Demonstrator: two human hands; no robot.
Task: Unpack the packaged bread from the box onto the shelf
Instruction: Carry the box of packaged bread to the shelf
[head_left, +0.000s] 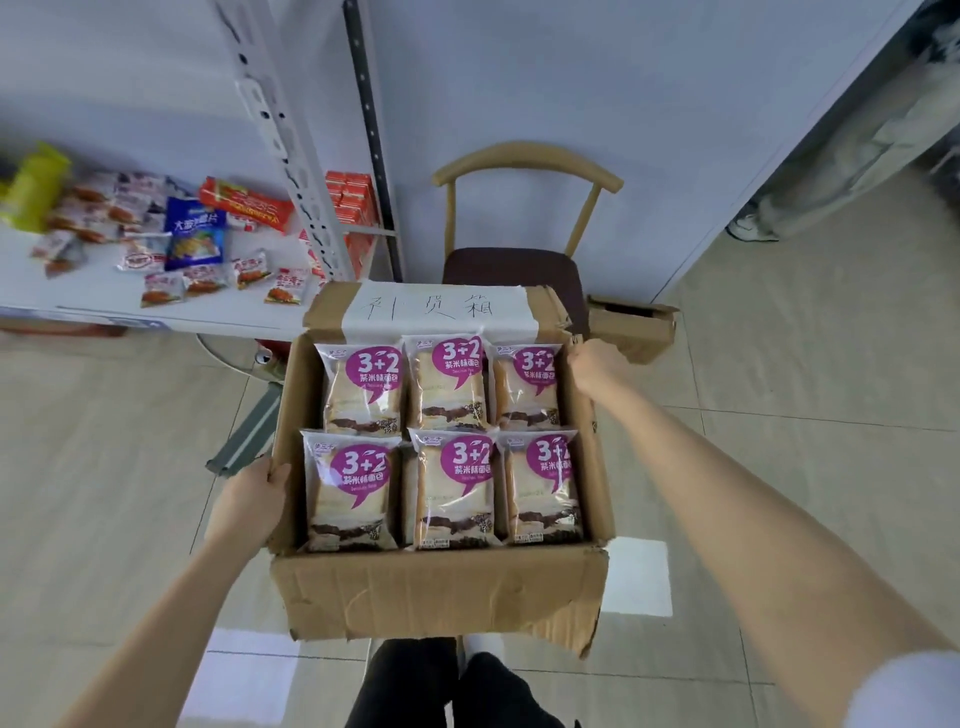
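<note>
An open cardboard box (436, 592) is held up in front of me, above the tiled floor. Inside lie several clear packs of bread (358, 384) with purple "3+2" labels, in two rows of three. My left hand (249, 499) grips the box's left wall near the front. My right hand (597, 364) grips the right wall at its far corner. A white paper label with handwriting is taped on the far flap. The white shelf (156, 312) with snack packets stands at the upper left.
A perforated white shelf post (285, 140) rises beside the shelf. A wooden chair (519, 260) with a dark seat stands behind the box against the wall. A small open carton (639, 322) sits to its right. My legs (441, 686) show below the box.
</note>
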